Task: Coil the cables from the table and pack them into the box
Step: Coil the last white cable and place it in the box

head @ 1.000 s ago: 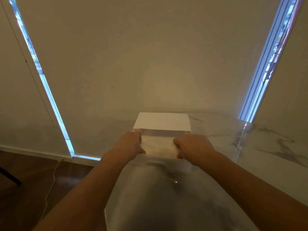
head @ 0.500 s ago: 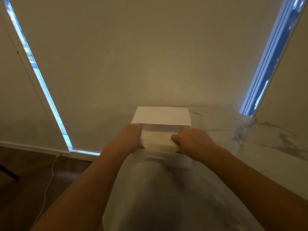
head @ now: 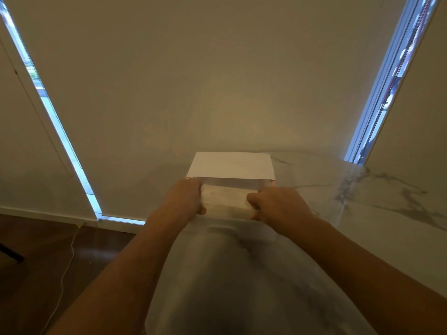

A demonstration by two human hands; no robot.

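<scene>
A white cardboard box [head: 227,226] stands at the far end of the marble table [head: 362,238], its lid flap [head: 231,165] raised at the back. My left hand [head: 185,198] grips the box's left side flap, fingers curled over its edge. My right hand [head: 275,204] grips the right side flap the same way. Between the hands the pale inside of the box [head: 226,200] shows. I cannot make out any cable inside it.
A drawn roller blind [head: 217,81] fills the wall behind the box, with bright window strips left and right. The table's left edge drops to dark wooden floor [head: 48,262], where a thin white cord [head: 67,267] trails. A bead chain hangs at the right window [head: 387,88].
The view has tilted slightly, so box and hands sit a little higher in the frame. Both hands keep their hold on the side flaps.
</scene>
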